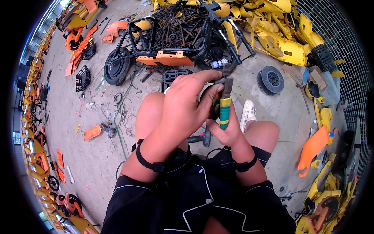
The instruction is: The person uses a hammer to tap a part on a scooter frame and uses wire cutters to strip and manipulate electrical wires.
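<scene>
In the middle of the view my right hand grips a pair of pliers with green-and-yellow handles and dark metal jaws pointing away from me. My left hand is raised in front of it, thumb and index finger closed on a small dark metal part at the jaws; the part is mostly hidden by fingers. Below my hands a dark cordless power tool lies on the floor between my legs.
A black scooter frame holding rusty metal parts lies ahead, beside a wheel. Yellow panels pile up at right, near a grey spool. Orange pieces, another power tool and rows of scooters surround me.
</scene>
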`<state>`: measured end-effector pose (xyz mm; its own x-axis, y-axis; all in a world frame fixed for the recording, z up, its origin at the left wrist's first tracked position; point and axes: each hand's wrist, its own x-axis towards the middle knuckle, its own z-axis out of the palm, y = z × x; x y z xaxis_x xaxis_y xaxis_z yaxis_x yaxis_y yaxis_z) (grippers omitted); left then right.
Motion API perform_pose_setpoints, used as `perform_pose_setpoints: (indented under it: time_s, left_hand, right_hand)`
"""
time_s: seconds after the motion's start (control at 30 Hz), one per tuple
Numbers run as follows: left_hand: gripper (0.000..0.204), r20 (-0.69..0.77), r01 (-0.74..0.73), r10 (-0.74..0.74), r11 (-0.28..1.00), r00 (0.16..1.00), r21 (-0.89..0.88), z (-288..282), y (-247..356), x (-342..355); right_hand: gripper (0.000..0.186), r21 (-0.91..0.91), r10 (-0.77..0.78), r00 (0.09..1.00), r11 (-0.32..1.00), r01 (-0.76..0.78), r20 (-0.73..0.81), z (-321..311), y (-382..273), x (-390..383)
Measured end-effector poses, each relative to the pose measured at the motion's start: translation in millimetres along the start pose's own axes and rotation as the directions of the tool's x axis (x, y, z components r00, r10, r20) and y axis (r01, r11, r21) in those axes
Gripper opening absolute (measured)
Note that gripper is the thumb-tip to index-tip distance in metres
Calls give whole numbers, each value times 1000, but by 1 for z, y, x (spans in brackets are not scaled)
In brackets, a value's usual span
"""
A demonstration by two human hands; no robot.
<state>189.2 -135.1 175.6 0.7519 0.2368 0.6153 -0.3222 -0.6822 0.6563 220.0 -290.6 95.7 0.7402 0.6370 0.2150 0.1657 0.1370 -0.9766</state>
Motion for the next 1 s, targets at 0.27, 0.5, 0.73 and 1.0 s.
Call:
perform_pose_setpoints:
  time_s: [0.27,0.5,0.73,1.0]
  left_hand:
    - [19,44,238,-234,949,971,-208,9,2,-5]
    - [16,-29,160,-173,952,984,-260,12,1,-3]
    - [15,-59,197,-234,909,970,-366,13,-4,0]
    - [24,408,518,-387,241,827,-821,-5,-22,9]
  right_hand:
    - [59,170,4,1000,985,-9,30,1,8,0]
    - [50,101,-20,999,995,24,-38,5,5,-2]
    - [44,-10,15,991,1000,-16,-132,8,9,0]
    - [47,380,87,996,922,-75,-15,-10,17,1]
